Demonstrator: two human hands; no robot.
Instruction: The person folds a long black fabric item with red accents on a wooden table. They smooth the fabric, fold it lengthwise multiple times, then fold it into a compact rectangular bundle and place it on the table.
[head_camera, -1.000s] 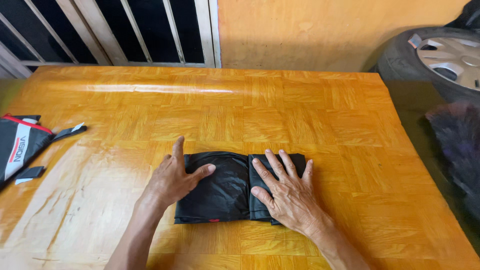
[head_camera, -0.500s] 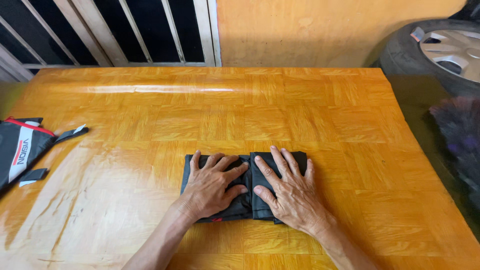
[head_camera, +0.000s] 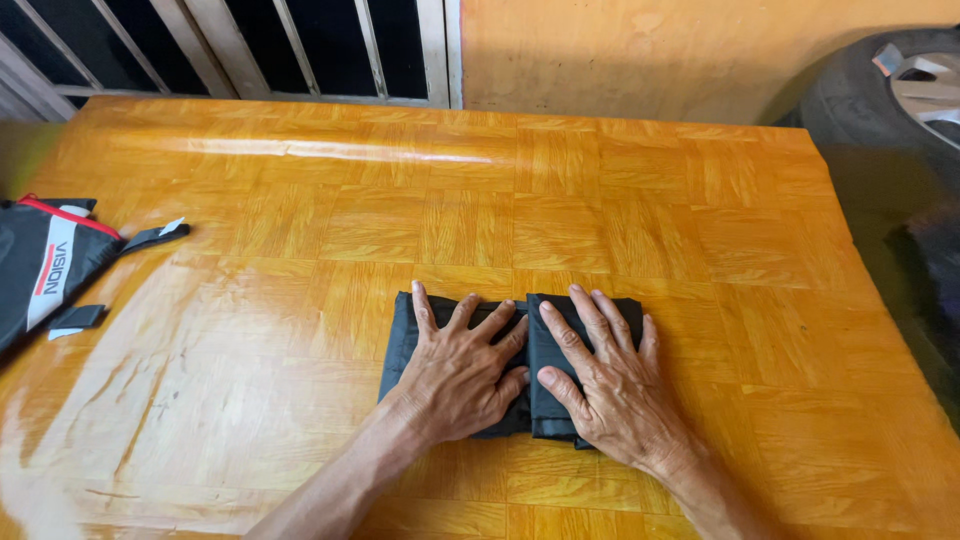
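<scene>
Big glossy wooden table (head_camera: 620, 200) with a parquet pattern fills most of the view; orange wall (head_camera: 640, 50) at 12 o'clock; barred window (head_camera: 300, 45) at 11; car tyre (head_camera: 890, 95) leaning at 2; daylight glare streaks the tabletop.

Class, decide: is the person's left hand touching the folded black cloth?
Touching. The head view shows the left hand lying flat, fingers spread, on the folded black cloth.
</scene>
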